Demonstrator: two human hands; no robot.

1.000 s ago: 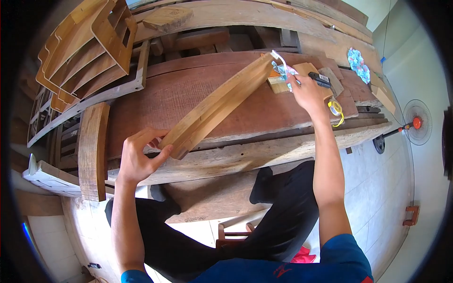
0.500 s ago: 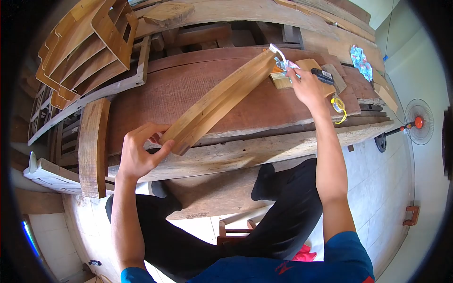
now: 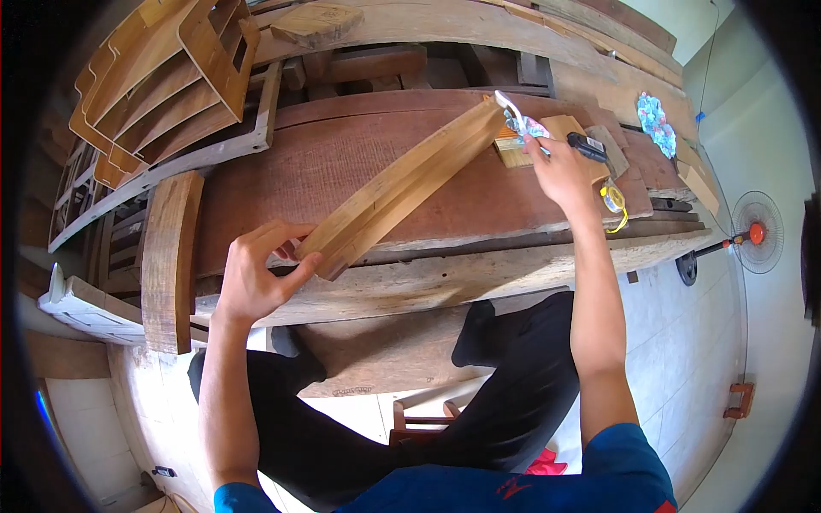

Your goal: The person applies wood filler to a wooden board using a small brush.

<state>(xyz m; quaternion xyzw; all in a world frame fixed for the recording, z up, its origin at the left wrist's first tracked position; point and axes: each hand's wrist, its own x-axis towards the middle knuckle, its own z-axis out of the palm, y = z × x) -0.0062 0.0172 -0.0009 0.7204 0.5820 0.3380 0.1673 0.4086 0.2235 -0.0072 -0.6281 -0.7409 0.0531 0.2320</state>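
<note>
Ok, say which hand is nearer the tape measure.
Right. The right hand is just left of the tape measure; the left hand is far left, holding the wooden piece.

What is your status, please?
Left hand: gripping wooden strip, near end. Right hand: holding white brush, head at strip's far end. Tape measure near right wrist.

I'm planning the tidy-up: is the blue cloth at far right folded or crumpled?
Crumpled: the blue cloth lies bunched, with uneven wrinkles and no neat folds.

One head-worn view — looking forward and down, wide, dark-edged, near above the hands (image 3: 261,274), wooden worktop (image 3: 282,175) ahead
</note>
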